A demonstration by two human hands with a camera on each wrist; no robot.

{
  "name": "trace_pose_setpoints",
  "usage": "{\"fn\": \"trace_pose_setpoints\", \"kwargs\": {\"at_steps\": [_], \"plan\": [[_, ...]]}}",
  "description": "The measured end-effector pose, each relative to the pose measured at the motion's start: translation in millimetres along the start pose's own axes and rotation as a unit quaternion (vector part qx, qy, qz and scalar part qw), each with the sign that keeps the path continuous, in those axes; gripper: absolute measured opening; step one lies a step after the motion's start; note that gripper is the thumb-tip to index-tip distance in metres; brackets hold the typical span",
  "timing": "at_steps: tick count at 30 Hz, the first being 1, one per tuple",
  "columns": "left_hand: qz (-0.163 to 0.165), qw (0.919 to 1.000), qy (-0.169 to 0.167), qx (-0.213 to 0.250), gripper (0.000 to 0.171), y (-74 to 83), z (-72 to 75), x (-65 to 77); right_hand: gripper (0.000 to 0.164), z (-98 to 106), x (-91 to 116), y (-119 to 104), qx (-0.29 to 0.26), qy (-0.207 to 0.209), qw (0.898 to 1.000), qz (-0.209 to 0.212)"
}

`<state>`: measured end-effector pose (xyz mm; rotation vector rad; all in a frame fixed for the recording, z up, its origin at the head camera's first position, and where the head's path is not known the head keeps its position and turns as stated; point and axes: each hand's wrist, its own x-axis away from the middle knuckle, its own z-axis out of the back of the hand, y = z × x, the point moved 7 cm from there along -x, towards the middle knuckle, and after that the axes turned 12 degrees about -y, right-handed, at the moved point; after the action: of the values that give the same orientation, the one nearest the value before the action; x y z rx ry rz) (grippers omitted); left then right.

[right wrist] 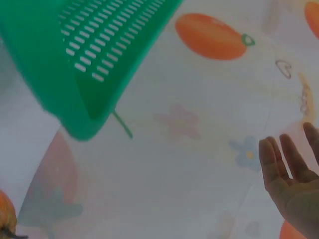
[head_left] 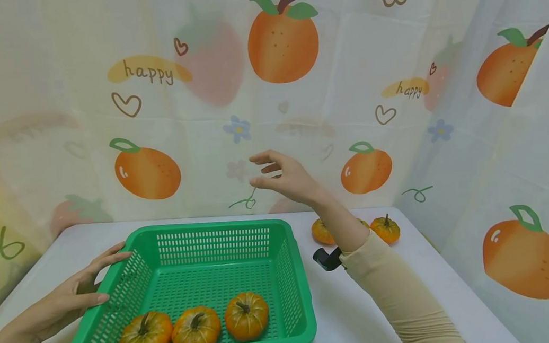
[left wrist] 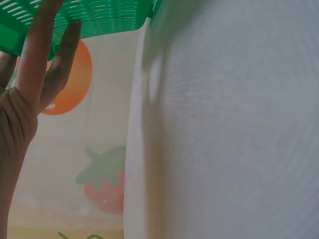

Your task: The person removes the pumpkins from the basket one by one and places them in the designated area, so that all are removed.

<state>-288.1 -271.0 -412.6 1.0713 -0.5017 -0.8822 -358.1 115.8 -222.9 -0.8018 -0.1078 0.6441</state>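
Left hand (head_left: 65, 299) rests on green basket (head_left: 306, 291) rim, fingers extended; three pumpkins (head_left: 197, 333) inside, near side. Right hand (head_left: 289, 178) hovers empty, fingers apart. Risk: a lowered forearm (head_left: 342, 221) could knock tabletop pumpkins (head_left: 386, 231) behind it.

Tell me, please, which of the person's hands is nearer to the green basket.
Left. The left hand touches the green basket at its left rim; the right hand is raised in the air, apart from it.
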Motion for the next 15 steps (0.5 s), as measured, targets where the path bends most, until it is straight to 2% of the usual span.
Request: {"fn": "trace_pose_setpoints", "kwargs": {"at_steps": [4, 8, 12, 15], "plan": [[-0.003, 1.0000, 0.000, 0.000, 0.074, 0.9, 0.3, -1.0, 0.049, -23.9, -7.5, -7.0, -0.008, -0.074, 0.997, 0.027], [-0.004, 1.0000, -0.002, 0.001, 0.074, 0.8, 0.1, -1.5, 0.049, -47.6, -12.7, -10.1, -0.023, -0.156, 0.987, 0.039], [-0.002, 1.0000, -0.005, 0.003, 0.074, 0.2, -1.0, -1.6, 0.043, -69.3, -15.7, -11.1, -0.042, -0.235, 0.970, 0.049], [-0.003, 1.0000, -0.005, 0.001, 0.074, 1.3, -1.7, -1.8, 0.039, -84.2, -17.0, -13.2, -0.070, -0.297, 0.950, 0.063]]}}
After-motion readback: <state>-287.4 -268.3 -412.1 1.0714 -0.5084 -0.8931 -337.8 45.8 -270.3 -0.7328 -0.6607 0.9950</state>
